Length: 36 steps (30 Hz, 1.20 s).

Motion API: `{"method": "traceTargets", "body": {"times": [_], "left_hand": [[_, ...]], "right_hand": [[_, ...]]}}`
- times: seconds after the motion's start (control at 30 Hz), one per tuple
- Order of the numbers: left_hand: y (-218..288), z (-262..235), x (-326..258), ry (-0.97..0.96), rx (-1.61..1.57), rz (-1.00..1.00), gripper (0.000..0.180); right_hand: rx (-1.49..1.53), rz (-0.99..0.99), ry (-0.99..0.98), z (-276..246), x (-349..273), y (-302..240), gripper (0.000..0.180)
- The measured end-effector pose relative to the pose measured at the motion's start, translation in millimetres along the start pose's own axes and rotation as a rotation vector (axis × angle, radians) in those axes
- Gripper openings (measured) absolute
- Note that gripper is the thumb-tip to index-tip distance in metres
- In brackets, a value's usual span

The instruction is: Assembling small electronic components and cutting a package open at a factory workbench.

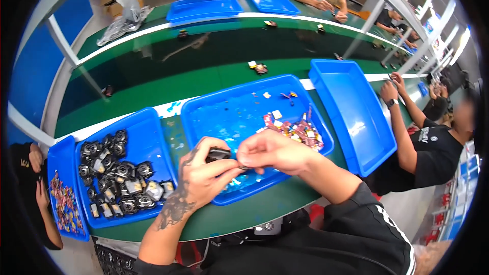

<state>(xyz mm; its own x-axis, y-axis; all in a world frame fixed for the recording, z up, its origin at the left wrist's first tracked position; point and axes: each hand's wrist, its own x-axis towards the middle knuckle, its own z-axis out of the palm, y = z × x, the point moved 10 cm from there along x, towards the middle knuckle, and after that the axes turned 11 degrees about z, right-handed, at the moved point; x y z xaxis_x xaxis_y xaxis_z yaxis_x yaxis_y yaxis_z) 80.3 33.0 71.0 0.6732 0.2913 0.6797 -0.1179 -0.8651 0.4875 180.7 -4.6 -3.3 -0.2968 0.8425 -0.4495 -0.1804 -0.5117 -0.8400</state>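
Black and small, the part (219,154) sits pinched in the left hand (201,178), fingers closed around it, above the near edge of the middle blue tray (204,117). Right hand (272,152) meets it, fingertips pressed together on something tiny (too small to identify). Advice: keep both hands over that tray so a dropped piece lands inside, and brace wrists against the green bench (254,211). Finished-looking black parts (119,178) fill the left tray (153,137); red pieces (298,130) lie just right of the hands.

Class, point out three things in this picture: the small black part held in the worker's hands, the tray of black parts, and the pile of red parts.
Black part (219,154), head view, its top face above the left fingers.
Tray of black parts (148,140), head view, bare blue floor.
Red parts (298,130), head view, middle of the pile.
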Motion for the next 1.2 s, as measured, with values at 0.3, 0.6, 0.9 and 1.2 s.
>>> {"method": "traceTargets", "body": {"times": [0.3, 0.6, 0.9, 1.2], "left_hand": [[-16, 2, 0, 0.039, 0.238, -0.017, 0.016], [-55, 8, -18, 0.159, -0.313, -0.528, 0.013], [-61, 17, -26, 0.386, -0.817, -0.621, 0.044], [-66, 53, -39, 0.419, -1.125, -0.712, 0.035]], "right_hand": [[-0.62, -0.403, 0.682, -26, -10, -50, 0.013], [-0.666, -0.383, 0.578, -26, -14, -50, 0.019], [-0.264, -0.638, 0.707, -36, -34, -47, 0.01], [-0.47, -0.479, 0.637, 0, -22, -37, 0.02]]}}
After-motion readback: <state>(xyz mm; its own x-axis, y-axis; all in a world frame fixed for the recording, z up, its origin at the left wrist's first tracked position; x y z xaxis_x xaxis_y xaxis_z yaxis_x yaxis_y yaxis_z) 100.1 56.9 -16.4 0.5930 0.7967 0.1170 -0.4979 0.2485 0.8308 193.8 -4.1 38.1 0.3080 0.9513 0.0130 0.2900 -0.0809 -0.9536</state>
